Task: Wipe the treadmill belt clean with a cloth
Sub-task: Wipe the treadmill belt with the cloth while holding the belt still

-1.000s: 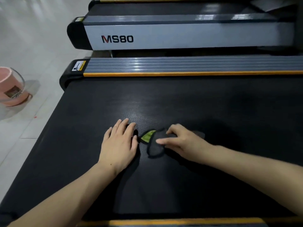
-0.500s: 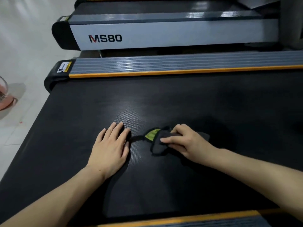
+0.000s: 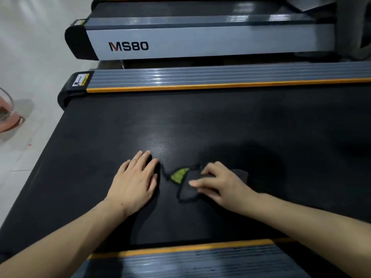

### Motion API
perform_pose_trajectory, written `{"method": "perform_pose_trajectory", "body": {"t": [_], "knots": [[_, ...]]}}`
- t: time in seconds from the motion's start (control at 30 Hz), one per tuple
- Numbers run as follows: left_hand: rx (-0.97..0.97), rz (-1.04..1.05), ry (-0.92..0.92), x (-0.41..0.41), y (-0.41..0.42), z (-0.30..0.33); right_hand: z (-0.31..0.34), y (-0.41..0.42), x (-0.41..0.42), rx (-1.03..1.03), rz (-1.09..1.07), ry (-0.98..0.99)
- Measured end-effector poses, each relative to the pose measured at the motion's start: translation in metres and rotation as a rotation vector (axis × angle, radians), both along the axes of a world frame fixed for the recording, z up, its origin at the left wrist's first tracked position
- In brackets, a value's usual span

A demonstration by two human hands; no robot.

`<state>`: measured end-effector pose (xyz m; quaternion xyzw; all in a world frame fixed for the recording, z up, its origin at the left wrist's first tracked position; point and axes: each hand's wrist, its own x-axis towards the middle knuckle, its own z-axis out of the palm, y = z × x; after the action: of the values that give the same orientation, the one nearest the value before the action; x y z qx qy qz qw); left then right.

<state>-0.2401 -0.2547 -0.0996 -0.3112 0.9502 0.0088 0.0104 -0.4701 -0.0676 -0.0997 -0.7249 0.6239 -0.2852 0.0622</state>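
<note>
Both hands rest on the black textured treadmill belt (image 3: 200, 121). Left hand (image 3: 134, 183) lies flat, fingers extended, holding nothing. Right hand (image 3: 218, 183) presses, fingers curled, on the dark crumpled cloth with a green patch (image 3: 185, 184) mid-belt, just beside the left hand.

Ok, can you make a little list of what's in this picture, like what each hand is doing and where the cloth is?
surface: black textured treadmill belt
cloth: dark rag with a green patch, lying on the belt
left hand: flat on the belt, beside the cloth, empty
right hand: fingers pressing down on the cloth
floor: pink plastic bucket at the left edge
behind: grey treadmill marked MS80
</note>
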Motion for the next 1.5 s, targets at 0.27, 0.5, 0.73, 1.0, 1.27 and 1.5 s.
{"method": "perform_pose_trajectory", "body": {"t": [0.27,0.5,0.73,1.0,1.27,1.5], "knots": [[0.086,0.116,-0.036,0.034,0.034,0.024,-0.002,-0.096,-0.069,-0.074,-0.470,0.081],[0.226,0.250,0.091,0.049,0.078,0.015,0.005,0.026,0.035,0.106,-0.026,-0.068],[0.192,0.277,0.105,0.064,0.107,0.014,0.006,-0.007,0.001,-0.045,-0.062,0.136],[0.168,0.356,0.081,0.103,0.094,0.011,0.019,0.046,0.043,0.200,-0.006,-0.113],[0.171,0.390,0.149,0.119,0.088,0.008,0.016,0.011,0.026,0.116,0.136,0.071],[0.140,0.401,0.181,0.135,0.077,0.009,0.013,-0.025,0.056,0.147,-0.234,-0.135]]}}
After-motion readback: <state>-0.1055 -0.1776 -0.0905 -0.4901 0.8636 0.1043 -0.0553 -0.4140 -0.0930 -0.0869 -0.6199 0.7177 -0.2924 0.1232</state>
